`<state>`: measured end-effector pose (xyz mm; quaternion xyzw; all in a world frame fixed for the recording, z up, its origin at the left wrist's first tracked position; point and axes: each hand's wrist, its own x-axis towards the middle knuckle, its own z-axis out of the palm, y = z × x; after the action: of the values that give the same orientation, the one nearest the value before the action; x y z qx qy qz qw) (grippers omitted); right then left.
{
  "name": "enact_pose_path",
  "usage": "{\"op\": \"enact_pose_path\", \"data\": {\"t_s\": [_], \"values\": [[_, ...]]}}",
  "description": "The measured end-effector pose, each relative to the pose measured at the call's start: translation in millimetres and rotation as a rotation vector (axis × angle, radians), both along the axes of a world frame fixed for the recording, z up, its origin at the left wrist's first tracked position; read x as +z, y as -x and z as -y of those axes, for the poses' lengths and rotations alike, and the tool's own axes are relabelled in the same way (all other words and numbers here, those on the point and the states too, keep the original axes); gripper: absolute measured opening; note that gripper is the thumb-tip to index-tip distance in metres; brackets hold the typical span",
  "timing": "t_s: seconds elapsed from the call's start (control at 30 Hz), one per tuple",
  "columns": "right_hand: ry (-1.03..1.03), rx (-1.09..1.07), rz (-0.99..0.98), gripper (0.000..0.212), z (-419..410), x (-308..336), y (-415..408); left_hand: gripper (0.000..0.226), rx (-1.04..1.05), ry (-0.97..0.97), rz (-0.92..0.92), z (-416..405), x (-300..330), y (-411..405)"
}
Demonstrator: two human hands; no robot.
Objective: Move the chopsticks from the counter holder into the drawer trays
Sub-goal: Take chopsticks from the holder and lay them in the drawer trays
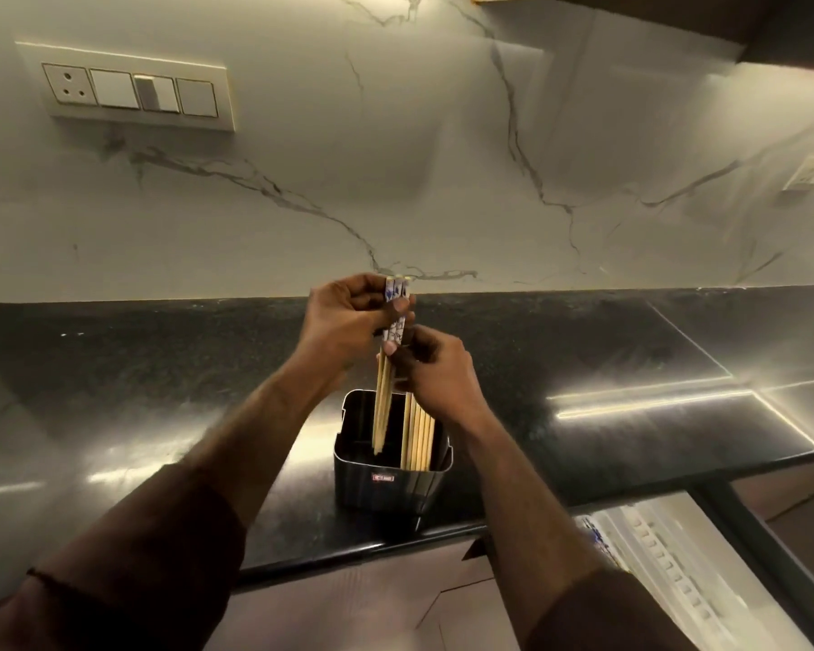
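Note:
A dark square holder [391,481] stands on the black counter near its front edge. My left hand [344,317] grips a small bundle of wooden chopsticks [382,401] by their blue-and-white patterned tops, lifted so their tips hang just inside the holder. My right hand [435,373] is curled around the tops of several more chopsticks [418,436] that still stand in the holder's right side. At the lower right the open drawer holds white trays [668,556].
The black counter [583,359] runs left to right under a marble backsplash with a switch panel [132,89] at the upper left and a small socket [804,173] at the right. A dark drawer frame [753,542] edges the trays.

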<state>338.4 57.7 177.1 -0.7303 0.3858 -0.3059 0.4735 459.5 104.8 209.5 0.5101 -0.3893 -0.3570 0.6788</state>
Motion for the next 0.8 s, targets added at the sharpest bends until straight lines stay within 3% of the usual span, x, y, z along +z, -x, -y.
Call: {"op": "enact_pose_path", "data": {"t_s": [0.33, 0.67, 0.8], "values": [[0.042, 0.024, 0.223, 0.021, -32, 47, 42, 0.022, -0.015, 0.173, 0.093, -29, 62, 45], [-0.068, 0.099, 0.151, 0.016, -55, 39, 181, 0.020, -0.177, 0.203, 0.101, -36, 77, 159], [-0.101, 0.061, 0.085, 0.016, -72, 30, 265, 0.043, -0.196, 0.215, 0.108, -44, 77, 233]]}}
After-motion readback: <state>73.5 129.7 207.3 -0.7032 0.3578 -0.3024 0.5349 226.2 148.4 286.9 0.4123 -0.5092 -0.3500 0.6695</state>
